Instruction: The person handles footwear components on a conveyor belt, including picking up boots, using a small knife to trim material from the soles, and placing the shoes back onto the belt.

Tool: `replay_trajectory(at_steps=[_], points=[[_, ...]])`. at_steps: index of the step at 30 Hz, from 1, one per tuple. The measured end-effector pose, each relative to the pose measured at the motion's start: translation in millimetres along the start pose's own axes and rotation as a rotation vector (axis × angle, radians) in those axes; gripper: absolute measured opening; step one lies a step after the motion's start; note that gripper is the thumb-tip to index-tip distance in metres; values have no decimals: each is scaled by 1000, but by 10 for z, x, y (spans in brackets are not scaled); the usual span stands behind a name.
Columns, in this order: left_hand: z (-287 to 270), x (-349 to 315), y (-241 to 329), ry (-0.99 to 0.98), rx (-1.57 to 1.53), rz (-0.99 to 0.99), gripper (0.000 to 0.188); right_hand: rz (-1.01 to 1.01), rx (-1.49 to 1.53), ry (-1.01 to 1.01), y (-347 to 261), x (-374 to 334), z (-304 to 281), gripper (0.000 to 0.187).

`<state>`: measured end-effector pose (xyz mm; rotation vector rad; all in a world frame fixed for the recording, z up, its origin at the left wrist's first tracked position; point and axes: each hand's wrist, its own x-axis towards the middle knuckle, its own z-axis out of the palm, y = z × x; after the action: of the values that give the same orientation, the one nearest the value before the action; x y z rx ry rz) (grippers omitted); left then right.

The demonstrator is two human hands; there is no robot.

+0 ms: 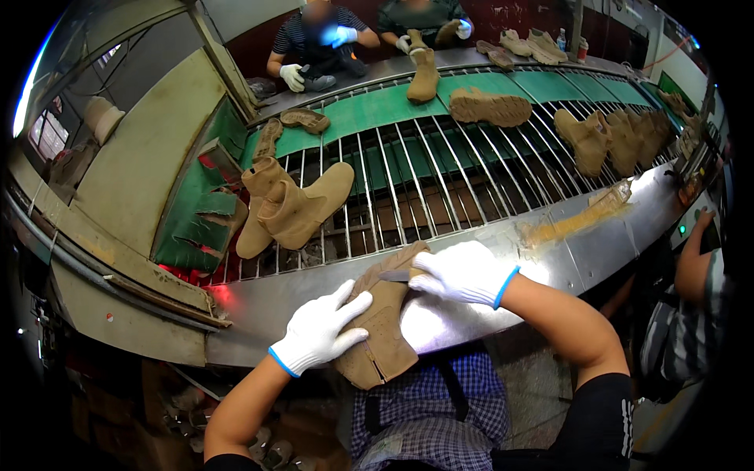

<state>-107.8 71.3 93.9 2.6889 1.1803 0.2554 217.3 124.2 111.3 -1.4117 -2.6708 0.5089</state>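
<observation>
A tan ankle boot (378, 323) with a zip lies on its side at the near edge of the metal ledge, its shaft toward me and its sole end away. My left hand (322, 328), in a white knitted glove with blue trim, grips the boot from the left, thumb and fingers across its upper. My right hand (465, 273), gloved likewise, closes around a short tool with a flat dark blade (395, 275). That blade lies across the boot near its sole. The tool's handle is hidden in my fingers, so its exact kind is unclear.
Beyond the metal ledge (267, 302) runs a rack of metal bars over a green belt (353, 135). Two tan boots (294, 208) stand on the bars ahead left, more boots (585, 141) at the right. Soles (491, 107) lie on the belt. Two gloved co-workers sit opposite; another person stands right.
</observation>
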Motion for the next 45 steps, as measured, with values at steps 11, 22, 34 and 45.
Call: replay_trajectory(at_steps=[11,22,34,45], points=[[-83,264,97,150,11,66,70,769,905,861,814,-1206,1200,39],[79,1539,484,-186,215,-154,73,496,120,1017,587,-1095,1491,48],[-661,-262,431,114,-208,-260,108,493,1330,457,330,-1012,1006,38],[-40,-201,330,248,-465,-303,68,64,342,163,-698,-956,73,52]])
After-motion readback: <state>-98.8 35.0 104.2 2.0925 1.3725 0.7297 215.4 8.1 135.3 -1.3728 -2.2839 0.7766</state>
